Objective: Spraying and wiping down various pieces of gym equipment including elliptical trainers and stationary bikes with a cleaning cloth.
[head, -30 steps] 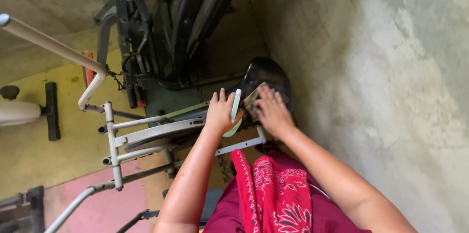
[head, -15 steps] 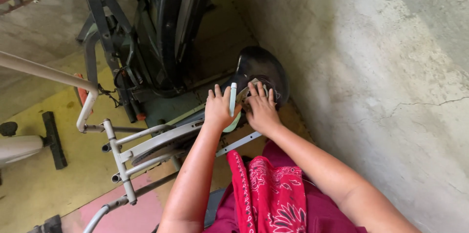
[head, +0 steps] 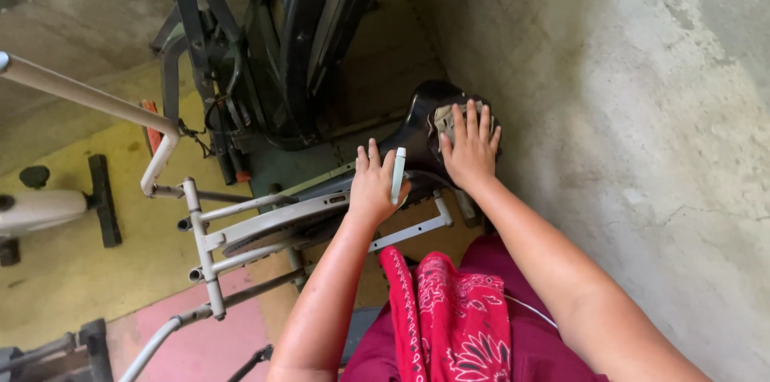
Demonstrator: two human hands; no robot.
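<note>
Since the earlier frame, the right hand (head: 469, 149) is being shifted further out over the black bicycle saddle (head: 425, 129), its fingers spread flat on a pale cloth (head: 446, 117) that is being pressed onto the saddle top. A pale green tube-shaped bottle (head: 398, 174) is being gripped by the left hand (head: 373, 185), fingers closed round it, just beside the saddle's near edge above the white exercise-bike frame (head: 265, 222). Wiping of the saddle appears to be under way; a sweep across the curved top toward its far rim is probably called for next. Room is being limited on the right by the rough concrete wall (head: 609, 109), close to the saddle, and behind by a dark folded machine (head: 297, 45); open floor (head: 72, 270) is being left only to the left.
</note>
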